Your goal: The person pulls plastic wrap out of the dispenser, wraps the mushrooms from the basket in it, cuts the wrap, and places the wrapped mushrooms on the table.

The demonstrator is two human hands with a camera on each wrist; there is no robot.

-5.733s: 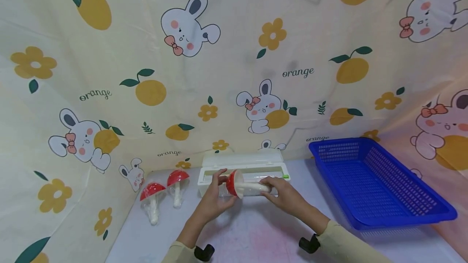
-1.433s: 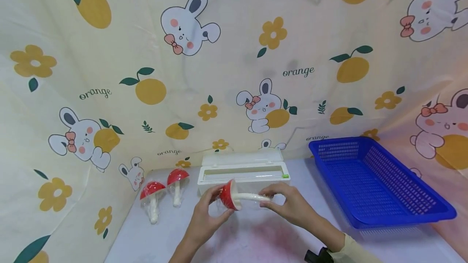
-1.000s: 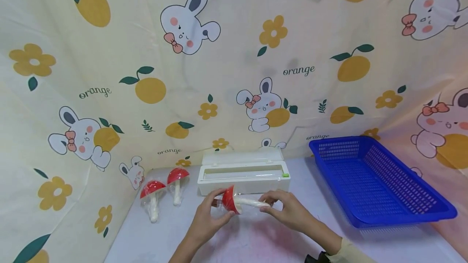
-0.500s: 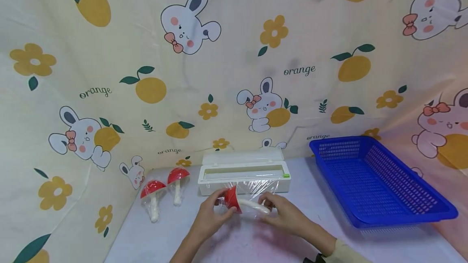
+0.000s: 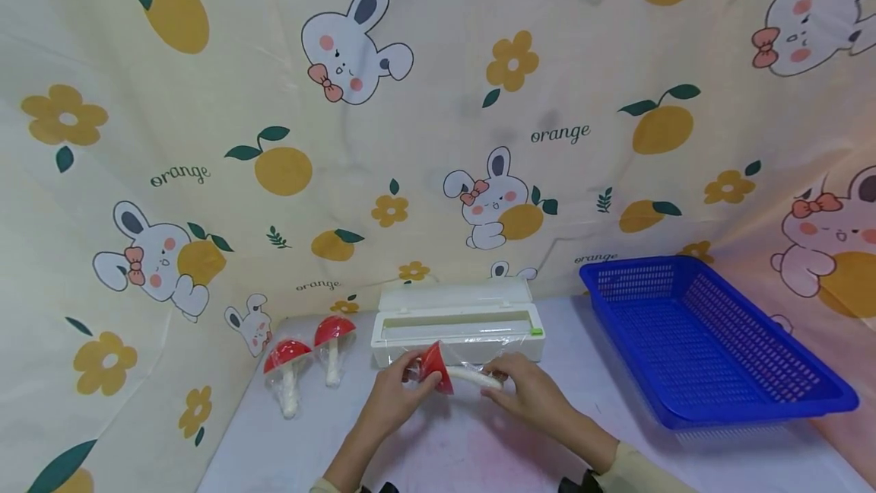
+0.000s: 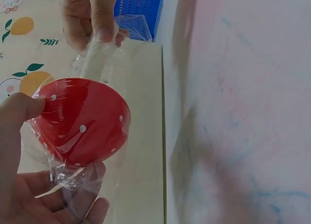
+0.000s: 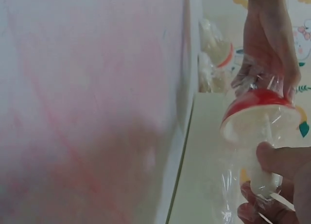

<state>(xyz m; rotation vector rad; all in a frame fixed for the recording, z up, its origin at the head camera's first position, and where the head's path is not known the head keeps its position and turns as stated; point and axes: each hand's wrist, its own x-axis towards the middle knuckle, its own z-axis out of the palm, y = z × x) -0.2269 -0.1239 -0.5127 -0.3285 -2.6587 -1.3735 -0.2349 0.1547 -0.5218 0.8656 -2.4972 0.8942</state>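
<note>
A toy mushroom (image 5: 435, 368) with a white-dotted red cap and a white stem lies sideways between the two hands, above the table in front of the white film box. My left hand (image 5: 391, 400) holds the cap between thumb and fingers. At the stem's far end, my right hand (image 5: 537, 400) pinches the stem. Clear plastic film covers the red cap (image 6: 82, 122) in the left wrist view and gathers in creases under the left fingers. Film also surrounds the stem (image 7: 265, 178) in the right wrist view.
The white film dispenser box (image 5: 458, 350) stands behind the hands, lid raised, a green slider (image 5: 537, 332) at its right end. Two film-wrapped mushrooms, one nearer (image 5: 289, 379) and one farther (image 5: 332, 348), lie at left. A blue basket (image 5: 718, 348) stands at right.
Several seconds ago the mushroom was over the box; it is now in front of it. Film stretched from the box half a second ago now lies closer round the mushroom, which has risen slightly.
</note>
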